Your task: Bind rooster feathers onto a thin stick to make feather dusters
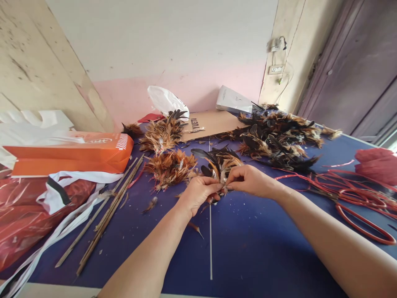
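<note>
My left hand (198, 193) and my right hand (249, 180) meet at the middle of a dark blue table (248, 244). Both pinch the quill ends of a small fan-shaped bunch of brown and black feathers (218, 162) that spreads away from me. The left fingers curl under the bunch's base, and the right thumb and fingers press on it from the other side. Two orange-brown feather clusters (169, 165) lie just left of the hands. A large heap of dark feathers (279, 134) lies behind the right hand.
Several thin wooden sticks (107, 211) lie at the left. An orange paper bag (71, 155), red and white plastic bags (34, 207), a cardboard sheet (211, 122), red strips and red-handled scissors (362, 215) surround the work spot. Walls close the far side.
</note>
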`<state>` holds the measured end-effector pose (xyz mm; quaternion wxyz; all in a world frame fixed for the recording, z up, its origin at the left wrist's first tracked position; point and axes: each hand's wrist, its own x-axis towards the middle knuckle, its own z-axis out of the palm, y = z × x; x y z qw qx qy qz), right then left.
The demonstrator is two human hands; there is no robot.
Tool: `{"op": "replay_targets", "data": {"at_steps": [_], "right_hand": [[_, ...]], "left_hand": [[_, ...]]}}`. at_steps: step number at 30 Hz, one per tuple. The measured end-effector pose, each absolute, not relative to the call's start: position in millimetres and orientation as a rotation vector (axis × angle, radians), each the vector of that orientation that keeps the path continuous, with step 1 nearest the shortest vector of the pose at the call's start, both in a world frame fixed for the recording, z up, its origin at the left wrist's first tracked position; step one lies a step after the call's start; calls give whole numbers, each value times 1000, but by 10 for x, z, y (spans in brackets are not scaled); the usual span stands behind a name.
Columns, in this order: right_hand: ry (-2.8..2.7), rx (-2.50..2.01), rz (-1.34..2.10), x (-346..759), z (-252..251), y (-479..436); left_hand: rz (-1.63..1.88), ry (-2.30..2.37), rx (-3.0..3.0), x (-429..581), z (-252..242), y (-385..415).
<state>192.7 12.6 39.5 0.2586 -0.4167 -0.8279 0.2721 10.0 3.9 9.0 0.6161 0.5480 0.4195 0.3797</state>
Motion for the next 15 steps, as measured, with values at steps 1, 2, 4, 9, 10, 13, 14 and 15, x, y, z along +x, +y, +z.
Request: {"op": "replay_targets", "data": {"at_steps": [1, 2, 4, 9, 10, 13, 14, 15], "right_hand": [[-2259, -1117, 710, 1919, 376, 128], [-2271, -1111, 685, 1911, 359, 130], [-2286, -1108, 646, 1896, 335, 128], [-2314, -1083, 603, 1855, 344, 78], [-2316, -1079, 601, 1852, 349, 70], [-2306, -1090, 630, 1871, 351, 76], [-2300, -1106, 649, 1885, 349, 88], [-2291, -1126, 669, 1901, 346, 102]], "left_hand": [[858, 969, 1249, 99, 87, 38], [844, 975, 1238, 97, 84, 38], [826, 989, 1227, 93, 77, 38], [778, 986, 1260, 87, 59, 44], [772, 984, 1266, 87, 56, 48], [781, 983, 1266, 82, 47, 63], [787, 984, 1263, 79, 43, 69], [790, 987, 1261, 75, 40, 73]]}}
